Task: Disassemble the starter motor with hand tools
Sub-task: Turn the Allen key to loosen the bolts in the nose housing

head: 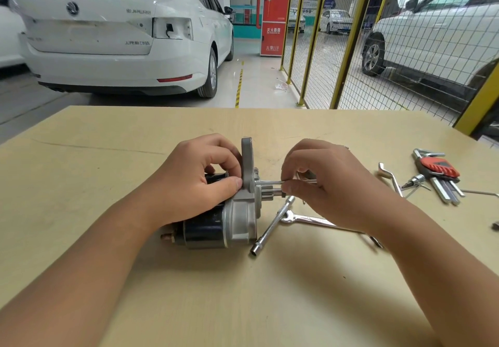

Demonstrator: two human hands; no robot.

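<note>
Starter motor (216,219) lies on a wooden table (108,157), gripped under the left hand (194,184). The right hand (321,182) pinches a long through bolt (270,182) at its flange; wrenches (305,218) and hex keys (440,176) lie beside that hand.

Bright, even indoor light fills the scene. The arms cast soft, faint shadows on the table (81,173). Chrome tools right of the starter motor (216,222) show small glints. Wide-angle distortion bends the yellow fence posts (351,38) behind it.
</note>
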